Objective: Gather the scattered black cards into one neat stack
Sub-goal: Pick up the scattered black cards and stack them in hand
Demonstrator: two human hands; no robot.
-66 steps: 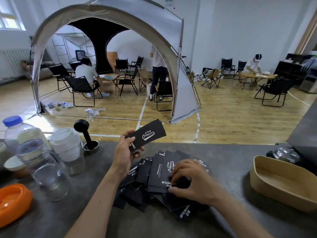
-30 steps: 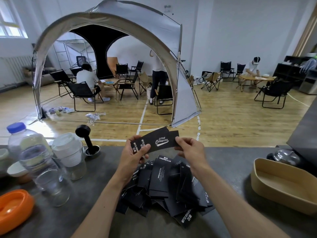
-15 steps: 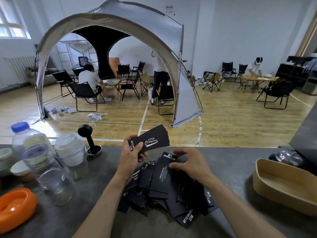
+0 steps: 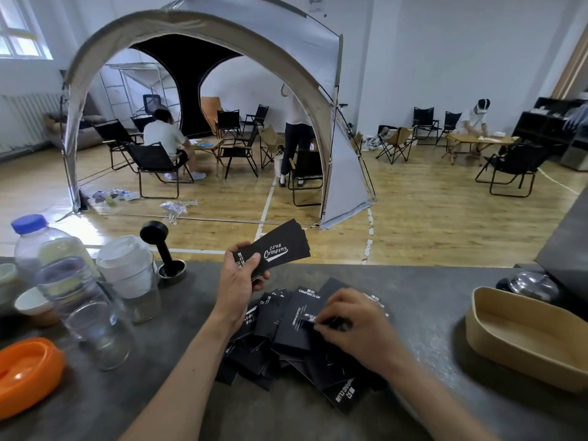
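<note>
**Two hands, one small stack, one loose pile**

The left hand (image 4: pixel 240 281) is holding a thin stack of black cards (image 4: pixel 280 248) above the grey counter (image 4: pixel 426 297), thumb pressing on the printed face and fingers curling underneath. How many cards are in it cannot be told. The right hand (image 4: pixel 356 329) is reaching into the scattered pile of black cards (image 4: pixel 286 332) lying on the counter, fingertips pinching at one card's edge; the pile is overlapping too much to count. Left of the pile are standing one blue-capped bottle (image 4: pixel 47 265), one orange dish (image 4: pixel 25 374) and one black tamper (image 4: pixel 162 249). One tan tray (image 4: pixel 525 338) is sitting to the right.
</note>
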